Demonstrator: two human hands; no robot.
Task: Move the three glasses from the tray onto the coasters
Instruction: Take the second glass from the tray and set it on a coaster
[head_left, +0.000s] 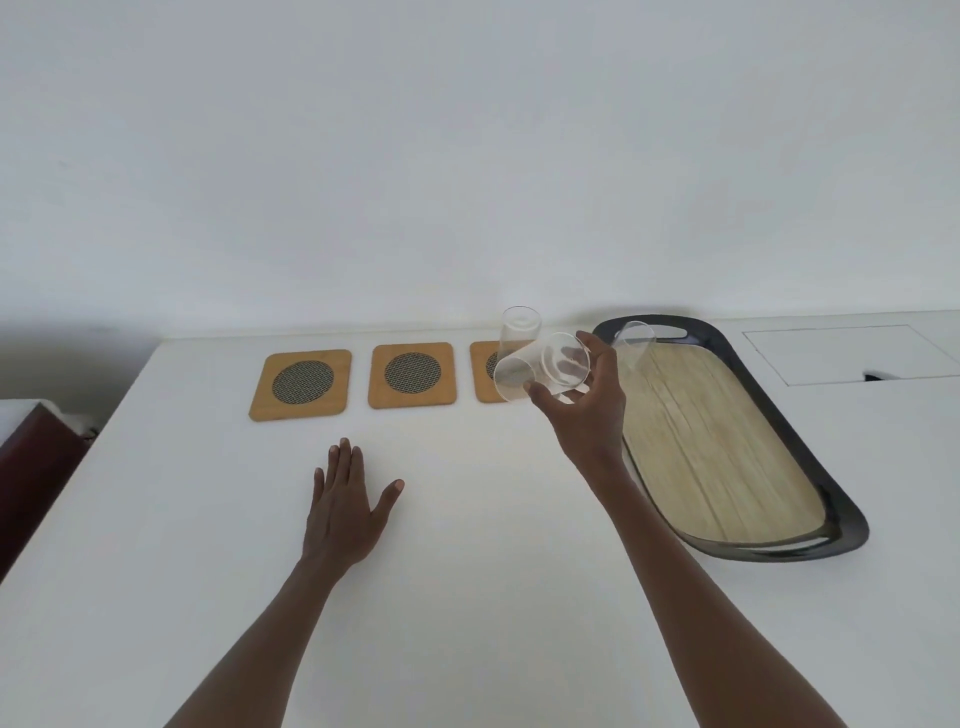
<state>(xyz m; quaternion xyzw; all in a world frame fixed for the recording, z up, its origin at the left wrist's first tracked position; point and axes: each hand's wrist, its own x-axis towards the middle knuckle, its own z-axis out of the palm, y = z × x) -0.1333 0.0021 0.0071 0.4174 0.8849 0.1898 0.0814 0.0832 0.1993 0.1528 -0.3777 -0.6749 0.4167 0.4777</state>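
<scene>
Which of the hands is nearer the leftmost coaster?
Left. The left hand lies flat just below the leftmost coaster; the right hand holds glasses beside the tray.

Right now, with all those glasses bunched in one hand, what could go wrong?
The right hand grips three clear glasses at once, splayed at different tilts above the right coaster; one could slip or they could knock together. Setting one down may loosen the others. The left hand lies flat on the table, too far away to catch anything.

A white table (467, 571) bears three coasters (412, 375), a tray (841, 540) and a flat left hand (343, 514).
</scene>
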